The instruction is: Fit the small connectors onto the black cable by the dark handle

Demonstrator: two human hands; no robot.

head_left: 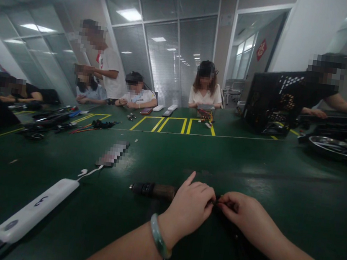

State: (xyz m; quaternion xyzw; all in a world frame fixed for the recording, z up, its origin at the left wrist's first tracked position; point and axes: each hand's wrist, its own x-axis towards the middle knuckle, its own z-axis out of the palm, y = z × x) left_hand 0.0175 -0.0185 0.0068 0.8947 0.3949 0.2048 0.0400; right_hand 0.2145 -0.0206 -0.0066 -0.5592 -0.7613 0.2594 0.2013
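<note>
A dark cylindrical tool that looks like an electric screwdriver point(155, 190) lies on the green table, its narrow metal tip pointing left. My left hand point(191, 202), with a jade-coloured bangle on the wrist, covers the tool's right end. Its thumb and fingers are pinched together while the index finger sticks up. Close beside it, my right hand point(240, 207) is closed in a pinch, fingertips almost meeting the left ones. Something small and dark is between the two hands, too hidden to name. A dark strip point(241, 248) runs down under my right forearm.
A white power bank point(37, 210) marked 3 is cabled to a phone point(113, 154) at the left. Black parts point(48, 121) and cables lie further back. At the right stand a black computer case point(272, 102) and a round fan-like part point(336, 145). Several people sit or stand around the table.
</note>
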